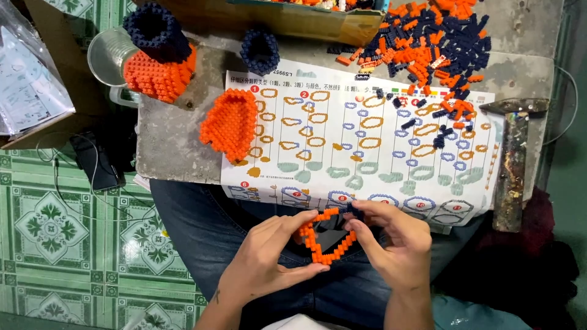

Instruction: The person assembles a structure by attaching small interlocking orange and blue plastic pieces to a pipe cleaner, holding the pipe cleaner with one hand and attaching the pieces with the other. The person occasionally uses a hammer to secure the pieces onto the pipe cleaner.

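Over our lap: we hold an orange brick ring [324,238], an open loop of small building bricks, above our blue jeans [202,226] and just below the near edge of the desk [171,153].
Left hand [269,260]: we pinch the ring's left side, thumb below and fingers curled on top, closed on it.
Right hand [391,238]: we grip the ring's right and upper side, fingertips closed on it near a dark blue piece at its top.
Instruction sheet [361,140]: we see it spread flat on the desk just beyond our hands, printed with rows of ring outlines, its near edge hanging over the desk edge.
Orange shell [231,124]: a built cup-like piece lying on the sheet's left edge.
Orange and navy build [160,55]: standing at the desk's far left corner, touching a clear plastic cup [110,56].
Navy ring [260,52]: a small dark blue tube near the far edge, beyond the sheet.
Loose bricks [428,43]: an orange and navy heap at the far right, some spilled onto the sheet.
Hammer [510,159]: lying along the right edge of the desk, head away from us.
Floor [55,226]: green patterned tiles at our left, with a dark phone [95,162] and its cable.
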